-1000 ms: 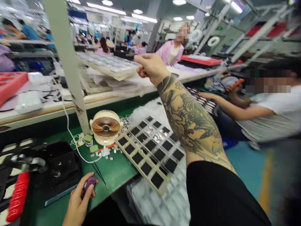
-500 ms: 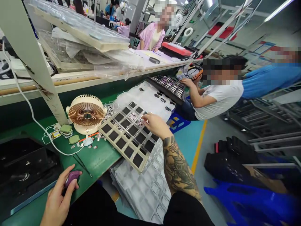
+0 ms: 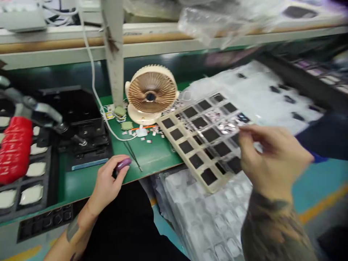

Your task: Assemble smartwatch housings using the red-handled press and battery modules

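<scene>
My left hand (image 3: 107, 183) pinches a small purple rounded casing (image 3: 124, 164) between thumb and fingers, just above the green bench's front edge. My right hand (image 3: 274, 159), smeared by motion, has thumb and forefinger brought together at the right side of a beige compartment tray (image 3: 182, 151). Whatever lies between those fingertips is hidden. Dark square pads sit in the tray's cells, and a clear plastic insert holds a heap of small shiny parts (image 3: 227, 126) beside the right fingertips. Black tweezers (image 3: 133, 156) lie on the bench near the left hand.
A cream fan (image 3: 150, 96) stands behind the tray. At left are a black fixture (image 3: 78, 119), a red-handled toggle clamp (image 3: 16, 150) and a dark tray of pale casings (image 3: 36, 169). A white cable (image 3: 94, 79) hangs down. Stacked clear trays (image 3: 225, 214) are below the bench.
The view has swung left and down, bringing the clamp and fixture into sight. My right hand has drawn back toward the tray's right side. My left hand still holds the purple casing.
</scene>
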A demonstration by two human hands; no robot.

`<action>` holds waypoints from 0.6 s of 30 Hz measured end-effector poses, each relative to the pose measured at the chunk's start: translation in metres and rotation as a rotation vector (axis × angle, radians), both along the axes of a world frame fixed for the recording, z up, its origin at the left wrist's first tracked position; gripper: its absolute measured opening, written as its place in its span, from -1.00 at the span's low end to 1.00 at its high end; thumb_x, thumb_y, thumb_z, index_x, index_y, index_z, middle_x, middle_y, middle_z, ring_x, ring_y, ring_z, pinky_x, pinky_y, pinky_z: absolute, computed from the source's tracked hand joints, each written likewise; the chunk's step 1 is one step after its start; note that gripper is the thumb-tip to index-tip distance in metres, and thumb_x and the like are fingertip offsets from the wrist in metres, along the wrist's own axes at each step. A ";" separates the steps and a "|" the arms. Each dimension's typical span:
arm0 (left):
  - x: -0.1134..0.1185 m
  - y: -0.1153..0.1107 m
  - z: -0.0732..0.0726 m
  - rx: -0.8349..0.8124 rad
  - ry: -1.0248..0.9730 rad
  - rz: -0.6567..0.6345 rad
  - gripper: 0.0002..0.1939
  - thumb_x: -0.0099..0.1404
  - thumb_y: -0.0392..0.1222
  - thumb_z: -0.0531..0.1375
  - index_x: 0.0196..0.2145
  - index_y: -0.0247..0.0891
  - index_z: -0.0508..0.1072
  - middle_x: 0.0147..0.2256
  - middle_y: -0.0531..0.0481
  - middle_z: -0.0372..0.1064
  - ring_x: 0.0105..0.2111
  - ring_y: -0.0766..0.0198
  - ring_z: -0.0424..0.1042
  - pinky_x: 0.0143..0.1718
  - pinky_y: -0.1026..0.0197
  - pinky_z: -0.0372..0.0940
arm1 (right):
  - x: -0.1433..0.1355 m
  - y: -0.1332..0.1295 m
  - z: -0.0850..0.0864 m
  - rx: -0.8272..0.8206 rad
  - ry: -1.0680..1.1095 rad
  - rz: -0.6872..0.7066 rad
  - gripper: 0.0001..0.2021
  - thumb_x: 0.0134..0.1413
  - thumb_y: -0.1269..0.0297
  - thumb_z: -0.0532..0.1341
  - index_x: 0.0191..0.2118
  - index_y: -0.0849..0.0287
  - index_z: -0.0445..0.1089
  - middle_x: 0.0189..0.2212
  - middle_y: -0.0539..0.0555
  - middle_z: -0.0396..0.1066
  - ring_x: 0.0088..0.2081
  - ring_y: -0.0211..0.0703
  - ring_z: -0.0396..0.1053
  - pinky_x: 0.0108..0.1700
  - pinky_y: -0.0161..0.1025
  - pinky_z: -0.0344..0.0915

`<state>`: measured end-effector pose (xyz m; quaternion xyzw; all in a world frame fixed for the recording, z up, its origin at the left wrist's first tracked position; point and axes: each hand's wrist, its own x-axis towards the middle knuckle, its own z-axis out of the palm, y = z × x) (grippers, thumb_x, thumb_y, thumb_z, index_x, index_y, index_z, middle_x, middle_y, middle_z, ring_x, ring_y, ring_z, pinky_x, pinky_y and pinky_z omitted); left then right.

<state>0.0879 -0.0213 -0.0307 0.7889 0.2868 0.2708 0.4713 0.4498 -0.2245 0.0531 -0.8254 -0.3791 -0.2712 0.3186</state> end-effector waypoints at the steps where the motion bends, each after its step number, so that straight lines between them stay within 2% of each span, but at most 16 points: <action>1: 0.001 0.001 0.000 0.031 -0.029 0.003 -0.78 0.64 -0.12 0.26 0.10 -0.19 0.64 0.06 -0.18 0.65 0.04 0.09 0.66 0.14 0.08 0.51 | -0.027 0.001 -0.004 0.082 0.024 0.032 -0.90 0.33 0.13 0.38 -0.11 -0.13 0.67 -0.24 0.13 0.66 -0.20 0.08 0.62 -0.06 0.11 0.55; 2: 0.001 0.002 0.001 0.054 -0.053 0.003 -0.80 0.63 -0.14 0.28 0.08 -0.19 0.66 0.06 -0.18 0.65 0.05 0.09 0.65 0.13 0.07 0.51 | -0.056 0.003 -0.009 0.145 0.093 0.061 -0.86 0.32 0.13 0.42 -0.05 -0.26 0.68 -0.19 0.10 0.68 -0.19 0.11 0.64 -0.06 0.17 0.57; 4: 0.001 0.002 0.002 0.073 -0.084 0.004 -0.83 0.62 -0.17 0.30 0.05 -0.19 0.69 0.01 -0.16 0.66 -0.01 0.12 0.66 0.05 0.11 0.53 | -0.114 0.009 -0.027 0.147 0.349 0.219 -0.68 0.35 0.13 0.40 0.09 -0.55 0.63 -0.12 0.05 0.69 -0.13 0.19 0.67 -0.05 0.31 0.62; 5: 0.000 0.002 0.002 0.073 -0.091 0.001 -0.84 0.61 -0.18 0.32 0.04 -0.18 0.70 -0.03 -0.14 0.67 -0.05 0.15 0.65 -0.01 0.14 0.53 | -0.140 0.014 -0.038 0.171 0.450 0.283 -0.65 0.34 0.14 0.41 0.08 -0.62 0.62 -0.15 0.03 0.69 -0.16 0.22 0.67 -0.11 0.34 0.64; 8: -0.001 0.001 0.004 0.067 -0.091 -0.047 -0.86 0.60 -0.20 0.34 0.03 -0.16 0.70 -0.08 -0.08 0.66 -0.12 0.20 0.64 -0.07 0.19 0.51 | -0.194 0.037 -0.071 0.250 0.692 0.456 -0.63 0.33 0.25 0.41 0.04 -0.57 0.65 -0.28 0.00 0.66 -0.31 0.20 0.65 -0.30 0.28 0.64; 10: -0.002 0.000 0.004 0.068 -0.081 -0.090 -0.86 0.61 -0.22 0.33 0.05 -0.16 0.69 -0.09 -0.07 0.65 -0.12 0.22 0.63 -0.06 0.20 0.49 | -0.209 0.055 -0.084 0.292 0.735 0.533 -0.63 0.33 0.30 0.41 0.04 -0.47 0.68 -0.30 0.02 0.63 -0.33 0.15 0.62 -0.35 0.22 0.62; 12: -0.002 0.000 0.003 0.071 -0.069 -0.119 -0.85 0.61 -0.25 0.32 0.07 -0.18 0.67 -0.09 -0.07 0.63 -0.12 0.22 0.63 -0.05 0.20 0.47 | -0.212 0.072 -0.088 0.293 0.702 0.583 -0.64 0.33 0.33 0.43 0.04 -0.43 0.70 -0.24 0.06 0.60 -0.29 0.12 0.60 -0.31 0.18 0.61; 15: -0.003 0.000 0.001 0.068 -0.063 -0.126 -0.87 0.61 -0.28 0.31 0.04 -0.21 0.65 -0.09 -0.08 0.61 -0.13 0.21 0.60 -0.05 0.20 0.46 | -0.207 0.090 -0.082 0.216 0.649 0.684 -0.66 0.35 0.36 0.43 0.03 -0.37 0.72 -0.18 0.08 0.56 -0.21 0.07 0.57 -0.24 0.14 0.62; 18: -0.002 -0.001 0.000 0.056 -0.080 -0.105 -0.89 0.61 -0.29 0.30 0.02 -0.20 0.63 -0.12 -0.07 0.60 -0.15 0.21 0.58 -0.07 0.20 0.45 | -0.200 0.096 -0.074 0.145 0.552 0.776 -0.72 0.38 0.43 0.41 0.00 -0.18 0.72 -0.18 0.08 0.57 -0.14 0.01 0.56 -0.14 0.06 0.61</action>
